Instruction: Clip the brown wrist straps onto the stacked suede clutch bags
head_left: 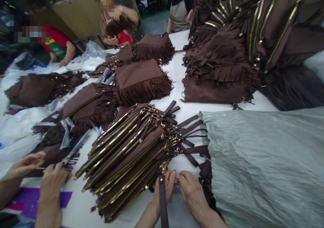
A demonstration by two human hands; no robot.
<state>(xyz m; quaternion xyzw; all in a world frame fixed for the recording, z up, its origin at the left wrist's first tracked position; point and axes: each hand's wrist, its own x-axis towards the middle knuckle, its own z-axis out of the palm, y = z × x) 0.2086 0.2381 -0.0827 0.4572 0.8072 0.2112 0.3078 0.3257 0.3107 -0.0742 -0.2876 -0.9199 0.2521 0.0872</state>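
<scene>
My left hand (169, 184) is closed at the near end of a fanned stack of brown pouches (126, 153) with gold zippers. A dark brown wrist strap (162, 197) with a gold clasp runs down across this hand. Just to the right, my right hand (191, 189) is pinched, its fingertips close to those of my left. A small metal glint shows between the two hands; what the right fingers hold is too small to make out. More brown straps (189, 130) and gold clasps stick out from the stack's right side.
Fringed brown bags (141, 74) lie in piles across the white table (177, 76). A large pile (215, 89) stands at the back right, and grey-green plastic sheeting (265, 160) covers the right. A co-worker's hands (53, 177) work at the left; other people stand behind.
</scene>
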